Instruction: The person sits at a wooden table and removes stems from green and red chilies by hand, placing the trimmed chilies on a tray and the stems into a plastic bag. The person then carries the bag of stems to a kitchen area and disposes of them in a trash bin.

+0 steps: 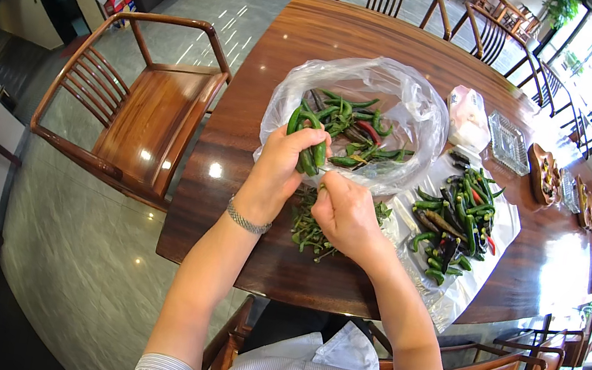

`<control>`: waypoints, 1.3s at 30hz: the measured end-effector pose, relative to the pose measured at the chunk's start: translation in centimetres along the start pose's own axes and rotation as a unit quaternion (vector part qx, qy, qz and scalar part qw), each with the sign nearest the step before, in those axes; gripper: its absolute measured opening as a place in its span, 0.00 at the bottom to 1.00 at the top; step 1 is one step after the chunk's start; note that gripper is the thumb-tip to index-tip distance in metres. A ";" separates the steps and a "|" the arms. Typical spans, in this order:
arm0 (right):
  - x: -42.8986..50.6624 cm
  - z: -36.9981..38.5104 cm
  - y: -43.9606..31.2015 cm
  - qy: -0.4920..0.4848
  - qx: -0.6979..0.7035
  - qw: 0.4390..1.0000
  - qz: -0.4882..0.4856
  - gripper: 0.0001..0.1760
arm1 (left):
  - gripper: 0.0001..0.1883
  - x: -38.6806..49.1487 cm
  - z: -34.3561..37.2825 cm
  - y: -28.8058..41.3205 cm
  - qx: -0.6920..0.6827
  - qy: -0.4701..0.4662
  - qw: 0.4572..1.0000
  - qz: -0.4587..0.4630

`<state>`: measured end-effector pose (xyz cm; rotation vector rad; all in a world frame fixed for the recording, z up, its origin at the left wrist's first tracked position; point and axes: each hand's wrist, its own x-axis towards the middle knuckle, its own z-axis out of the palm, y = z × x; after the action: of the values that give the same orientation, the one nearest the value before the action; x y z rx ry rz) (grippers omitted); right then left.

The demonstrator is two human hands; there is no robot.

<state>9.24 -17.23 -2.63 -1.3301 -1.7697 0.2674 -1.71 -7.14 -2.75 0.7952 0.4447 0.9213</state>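
Observation:
My left hand (292, 153) is closed around several green chili peppers (310, 155), just over the near left rim of a clear plastic bag (423, 103). Close beside it, my right hand (347, 210) has its fingers curled and pinched at the stem end of one held pepper. The fingertips hide most of that stem. Inside the rolled-open bag lie more green peppers (347, 113), a red one (368, 131) and some leaves. Beneath my right hand, a heap of green stems and leaves (310, 227) rests on the wooden table.
Right of the bag, a pile of green, dark and red peppers (458, 215) lies on a flat plastic sheet (479, 281). Behind are a tissue pack (468, 119), a clear glass tray (509, 143) and a wooden dish (544, 175). A wooden armchair (154, 112) stands at the table's left edge.

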 end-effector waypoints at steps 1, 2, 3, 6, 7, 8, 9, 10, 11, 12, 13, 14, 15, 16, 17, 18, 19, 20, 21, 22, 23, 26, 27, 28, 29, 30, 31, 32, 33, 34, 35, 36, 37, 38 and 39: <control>-0.1 0.0 -0.1 -0.013 -0.013 0.999 -0.045 0.06 | 0.05 0.1 -0.3 0.2 0.009 0.032 0.999 -0.025; -0.1 0.0 -0.2 -0.014 -0.062 0.996 -0.056 0.05 | 0.06 0.2 -0.6 0.5 0.017 0.026 0.999 -0.009; -0.2 -0.2 -0.2 -0.033 -0.082 0.995 -0.053 0.05 | 0.06 0.2 -0.8 0.8 0.012 0.020 1.000 0.017; -0.8 -1.6 -0.2 -0.122 -0.154 0.980 -0.004 0.10 | 0.09 0.2 -1.5 1.8 0.004 0.033 0.998 0.061; -1.0 -2.1 -0.1 -0.111 -0.159 0.981 -0.032 0.10 | 0.11 0.3 -1.7 2.1 -0.005 0.046 0.997 0.067; -1.1 -2.5 -0.2 -0.110 -0.170 0.978 -0.044 0.10 | 0.12 0.3 -1.9 2.3 -0.005 0.056 0.995 0.077; -1.2 -2.9 -0.2 -0.109 -0.181 0.976 -0.056 0.10 | 0.13 0.3 -2.0 2.5 -0.004 0.070 0.994 0.084; -1.0 -3.2 -0.1 -0.096 -0.157 0.982 -0.046 0.09 | 0.12 0.3 -2.1 2.7 -0.010 0.072 0.994 0.086; -0.7 -3.5 0.2 -0.082 -0.132 0.987 -0.036 0.08 | 0.12 0.3 -2.2 2.8 -0.015 0.074 0.993 0.088; -0.3 -3.7 0.5 -0.068 -0.108 0.992 -0.025 0.08 | 0.11 0.3 -2.3 2.8 -0.022 0.076 0.993 0.092; 0.4 -3.5 1.0 -0.043 -0.104 0.993 -0.033 0.07 | 0.11 0.3 -2.3 2.7 -0.022 0.070 0.993 0.088; 1.4 -3.1 1.8 -0.018 -0.101 0.994 -0.042 0.06 | 0.11 0.3 -2.3 2.7 -0.023 0.064 0.994 0.087; 2.3 -2.6 2.6 0.007 -0.098 0.994 -0.055 0.05 | 0.12 0.3 -2.3 2.6 -0.023 0.058 0.994 0.087; 3.2 -2.0 3.4 -0.007 -0.113 0.993 -0.032 0.08 | 0.12 0.3 -2.3 2.5 -0.025 0.055 0.995 0.085; 4.1 -1.3 4.3 -0.032 -0.133 0.989 -0.056 0.09 | 0.13 0.3 -2.3 2.5 -0.026 0.052 0.995 0.085; 4.9 -0.4 5.1 -0.057 -0.153 0.983 -0.079 0.10 | 0.13 0.3 -2.3 2.5 -0.029 0.045 0.995 0.085; 5.6 0.4 5.8 -0.090 -0.179 0.976 -0.084 0.11 | 0.13 0.3 -2.3 2.5 -0.030 0.042 0.995 0.084; 5.9 1.1 6.3 -0.099 -0.203 0.965 -0.135 0.13 | 0.12 0.3 -2.3 2.5 -0.035 0.035 0.995 0.084; 6.1 1.7 6.7 -0.139 -0.245 0.949 -0.141 0.16 | 0.11 0.3 -2.3 2.6 -0.039 0.033 0.995 0.082; 6.3 1.9 7.1 -0.150 -0.246 0.944 -0.163 0.15 | 0.10 0.3 -2.3 2.7 -0.043 0.038 0.995 0.082; 6.4 1.7 7.3 -0.122 -0.240 0.949 -0.165 0.14 | 0.11 0.4 -2.4 2.7 -0.040 0.028 0.995 0.087; 6.4 0.1 7.6 -0.064 -0.224 0.969 -0.084 0.11 | 0.11 0.4 -2.4 2.8 -0.037 0.012 0.994 0.099; 6.3 -0.7 7.4 -0.002 -0.183 0.981 -0.070 0.10 | 0.11 0.4 -2.3 2.8 -0.035 0.014 0.994 0.099; 6.0 -1.3 7.1 0.065 -0.135 0.988 -0.035 0.10 | 0.11 0.3 -2.3 2.7 -0.035 0.012 0.994 0.101; 5.6 -1.9 6.7 0.133 -0.086 0.987 0.000 0.09 | 0.11 0.2 -2.1 2.6 -0.025 0.016 0.996 0.090; 5.0 -2.5 6.2 0.155 0.003 0.985 0.070 0.09 | 0.10 0.1 -2.0 2.4 -0.017 0.015 0.997 0.080; 4.4 -2.9 5.6 0.177 0.090 0.970 0.143 0.09 | 0.10 0.1 -1.8 2.2 -0.017 -0.003 0.996 0.083; 3.7 -3.4 5.0 0.187 0.179 0.951 0.171 0.09 | 0.10 0.1 -1.5 2.0 -0.015 0.002 0.998 0.064; 3.2 -3.4 4.4 0.203 0.227 0.935 0.180 0.10 | 0.10 0.1 -1.3 1.7 0.004 0.005 0.999 0.047; 2.7 -3.3 3.9 0.219 0.275 0.917 0.189 0.10 | 0.10 0.0 -1.0 1.4 0.022 0.003 0.999 0.033; 2.3 -3.1 3.5 0.235 0.324 0.896 0.193 0.11 | 0.10 0.0 -0.7 1.0 0.040 0.001 0.999 0.018; 1.9 -2.7 3.2 0.242 0.375 0.872 0.201 0.12 | 0.10 -0.2 -0.5 0.7 0.039 -0.004 0.999 0.011; 1.5 -2.6 3.0 0.227 0.400 0.862 0.212 0.12 | 0.09 -0.3 -0.3 0.5 0.051 0.009 0.998 0.024; 1.2 -2.3 2.9 0.237 0.419 0.845 0.232 0.12 | 0.09 -0.4 -0.1 0.2 0.063 0.022 0.997 0.036; 1.0 -2.0 2.9 0.245 0.442 0.828 0.244 0.13 | 0.09 -0.5 0.1 0.1 0.075 0.033 0.995 0.049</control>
<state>12.62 -15.85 -2.69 -0.9811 -0.6636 0.8308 -1.96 -7.56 -2.66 0.9315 0.5415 1.0166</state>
